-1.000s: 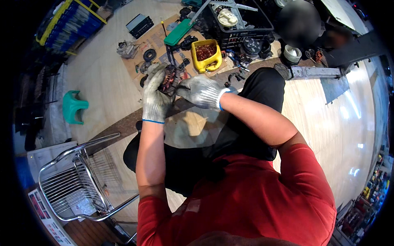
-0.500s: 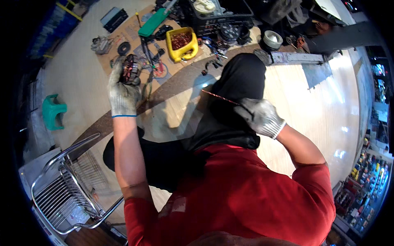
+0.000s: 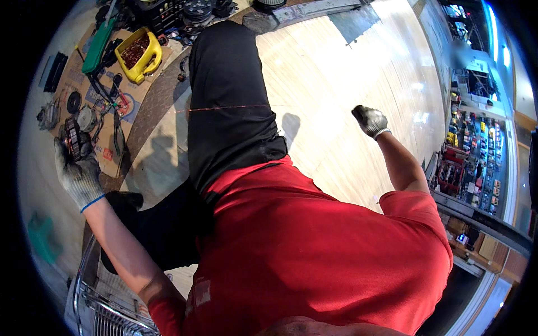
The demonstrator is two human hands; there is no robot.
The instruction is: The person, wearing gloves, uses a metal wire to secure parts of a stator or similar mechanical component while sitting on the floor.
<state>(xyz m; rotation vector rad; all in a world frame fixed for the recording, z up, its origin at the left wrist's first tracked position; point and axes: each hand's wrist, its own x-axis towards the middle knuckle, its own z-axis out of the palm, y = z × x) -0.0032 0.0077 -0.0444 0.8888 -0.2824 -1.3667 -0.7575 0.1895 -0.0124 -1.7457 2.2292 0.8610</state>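
My left hand (image 3: pixel 83 178), in a pale knitted glove with a blue cuff edge, grips a ring-shaped stator (image 3: pixel 73 136) wound with copper wire. It is held up at the far left, over the cardboard. Out to the right, my gloved right hand (image 3: pixel 371 121) is closed in a fist, well away from my body. A thin copper wire (image 3: pixel 230 107) runs nearly straight across my black trouser leg between the two hands. Both of its ends fade from sight, though earlier it came out of the right fist.
Cardboard (image 3: pixel 109 159) on the floor bears pliers (image 3: pixel 118 134), a black ring (image 3: pixel 74 102) and a green tool (image 3: pixel 101 47). A cut yellow jug (image 3: pixel 154 53) holds copper scraps. Dark parts lie beyond. A metal chair (image 3: pixel 84 291) stands lower left, near a blurred green stool (image 3: pixel 43 238).
My right hand has swung far out to the right, and the copper wire now stretches over my leg. My view has turned rightward. The left hand still holds the stator.
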